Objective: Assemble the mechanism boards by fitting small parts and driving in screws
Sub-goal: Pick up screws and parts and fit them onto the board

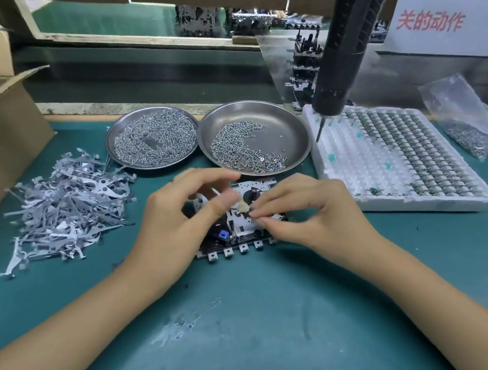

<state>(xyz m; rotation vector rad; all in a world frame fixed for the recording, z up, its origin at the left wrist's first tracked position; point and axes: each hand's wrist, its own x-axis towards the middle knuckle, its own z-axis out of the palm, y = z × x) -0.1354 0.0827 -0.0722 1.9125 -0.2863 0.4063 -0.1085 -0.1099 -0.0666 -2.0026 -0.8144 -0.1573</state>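
The mechanism board (pixel 237 233) lay flat on the green mat (pixel 257 325) at the centre of the frame, just below the two steel dishes of screws. Both hands worked over it. The right hand (pixel 310 216) pinched something small and dark between thumb and forefinger, right at the board's middle; what the part was I could not make out. The left hand (pixel 175 220) hovered over the board's left half with its fingers curled, blurred, and I could not tell whether it held anything.

This looked like the part-fitting step, no screw yet driven. Next, I judged, the part needed seating squarely, then a screw from the nearer dish (pixel 256 135) and the hanging electric screwdriver (pixel 340 53) at upper right brought down.
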